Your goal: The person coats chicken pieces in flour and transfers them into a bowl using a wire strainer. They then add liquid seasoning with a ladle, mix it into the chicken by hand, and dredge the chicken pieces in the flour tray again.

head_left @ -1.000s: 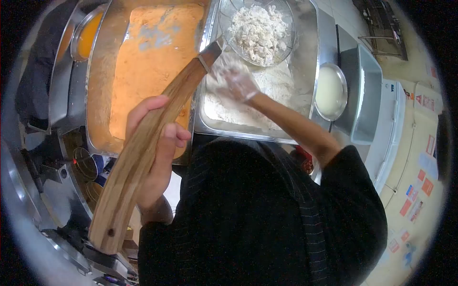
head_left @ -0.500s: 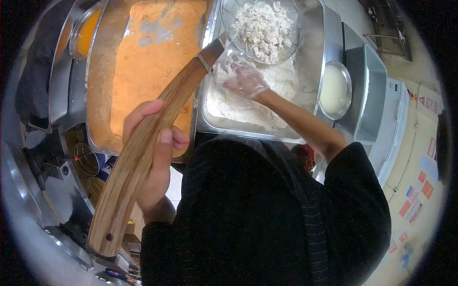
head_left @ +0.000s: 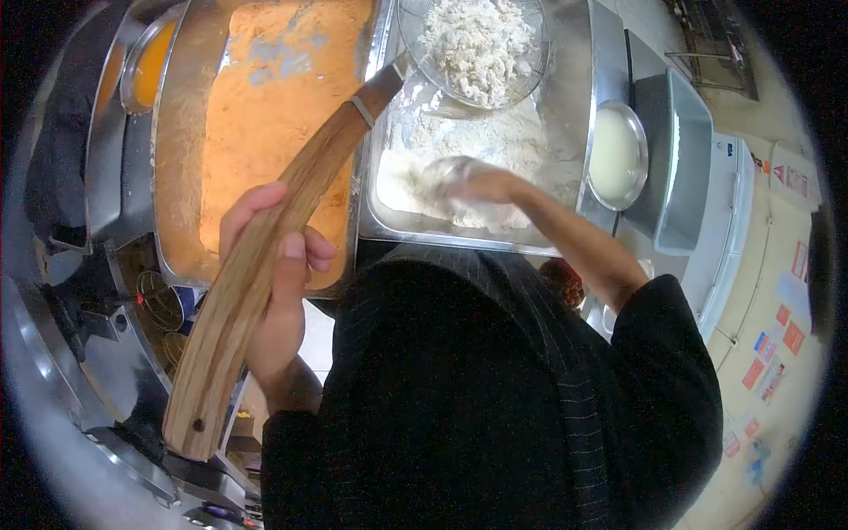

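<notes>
My left hand (head_left: 281,327) is wrapped around the long wooden handle of a wire strainer (head_left: 231,340). The strainer's round mesh basket lies over the far part of a metal tray (head_left: 459,239) and holds a heap of flour-coated pieces (head_left: 481,53). Lower in the same tray, my right hand (head_left: 473,181) is down at the loose white flour (head_left: 508,141). A clear glove covered with flour is on that hand. Motion smears its fingers, so whether they grip anything is unclear.
Left of the flour tray stands a metal tray (head_left: 177,168) of orange powder. A bowl of orange liquid (head_left: 155,71) sits beyond it. On the right are a bowl of whitish liquid (head_left: 614,163) and a grey plastic bin (head_left: 687,177).
My right hand has moved from just below the basket toward the tray's near edge, and its fingers are now blurred. My left hand keeps its grip on the strainer's handle.
</notes>
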{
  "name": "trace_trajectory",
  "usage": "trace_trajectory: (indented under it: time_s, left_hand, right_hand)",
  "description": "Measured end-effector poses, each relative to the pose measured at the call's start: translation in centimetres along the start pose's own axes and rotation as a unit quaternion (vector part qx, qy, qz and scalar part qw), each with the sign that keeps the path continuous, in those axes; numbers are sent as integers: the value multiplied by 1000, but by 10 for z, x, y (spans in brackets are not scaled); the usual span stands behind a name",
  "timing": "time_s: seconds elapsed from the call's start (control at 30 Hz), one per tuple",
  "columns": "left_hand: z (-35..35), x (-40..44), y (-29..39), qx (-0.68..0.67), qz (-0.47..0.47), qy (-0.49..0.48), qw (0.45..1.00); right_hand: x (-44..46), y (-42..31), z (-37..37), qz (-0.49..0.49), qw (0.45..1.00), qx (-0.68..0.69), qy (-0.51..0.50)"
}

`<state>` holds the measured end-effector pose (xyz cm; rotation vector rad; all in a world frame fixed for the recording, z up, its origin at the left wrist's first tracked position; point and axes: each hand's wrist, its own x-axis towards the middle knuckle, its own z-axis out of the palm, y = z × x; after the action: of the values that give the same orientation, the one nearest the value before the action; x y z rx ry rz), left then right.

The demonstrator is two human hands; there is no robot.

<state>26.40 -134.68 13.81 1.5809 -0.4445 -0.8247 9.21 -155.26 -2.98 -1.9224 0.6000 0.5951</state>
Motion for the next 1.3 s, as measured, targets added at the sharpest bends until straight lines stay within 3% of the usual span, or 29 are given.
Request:
trace_trajectory:
  time_s: [0.1,0.2,0.27,0.33,0.37,0.43,0.5,0.53,0.67,0.73,0.77,0.83,0.87,0.9,0.97,1.03,1.1,1.17,1.2,1.27,1.3]
  left_hand:
    - [0,0,-1,3,10,-6,1000]
    - [-2,0,-1,16,13,-21,1000]
    - [-4,1,-1,20,10,-28,999]
    - [-5,-1,-5,15,16,-28,999]
    - [-5,-1,-7,10,15,-24,1000]
    - [-3,-2,-9,7,30,-30,999]
    - [-2,-2,-9,3,34,-38,999]
    - [-1,-2,-8,0,40,-46,998]
    - [0,-4,-7,-3,31,-48,998]
    - [-2,-4,-10,-15,36,-47,998]
    - [-3,-4,-10,-15,36,-42,998]
    - [-2,-5,-10,-6,30,-37,999]
    - [0,-4,-11,-7,28,-32,999]
    - [3,-4,-13,12,44,-13,999]
    - [3,-3,-14,36,58,0,998]
    - [3,-3,-15,34,65,1,997]
    - [-2,-3,-12,30,53,-26,998]
    - [-6,-2,-11,25,42,-51,998]
    - [-8,-2,-13,24,39,-54,997]
    - [-8,-2,-15,19,37,-51,998]
    - [-7,-3,-15,9,38,-52,998]
  right_hand:
    - [-23,-12,-41,85,941,326,20]
    - [-31,-31,-81,62,843,501,187]
    - [-49,7,-82,111,909,360,177]
    - [-54,96,-64,43,966,240,88]
    - [-61,77,-42,77,982,142,96]
    - [-44,50,-5,156,986,28,50]
    - [-22,26,14,122,985,-96,74]
    - [-3,42,34,55,971,-200,117]
    - [13,4,41,101,978,-159,94]
    - [32,36,50,-58,973,-218,-48]
    - [19,19,36,-62,972,-221,-51]
    - [-15,-4,2,-3,988,-92,-120]
    - [-19,11,5,59,985,129,-96]
    - [-23,43,-3,-32,960,256,-106]
    - [-28,46,-28,-45,919,389,-41]
    - [-30,26,-65,91,852,513,49]
    - [-35,16,-87,143,763,626,73]
    - [-47,14,-96,132,904,370,166]
    - [-53,14,-88,193,937,241,162]
    - [-54,29,-64,179,977,109,42]
    - [-60,22,-49,127,991,41,-3]
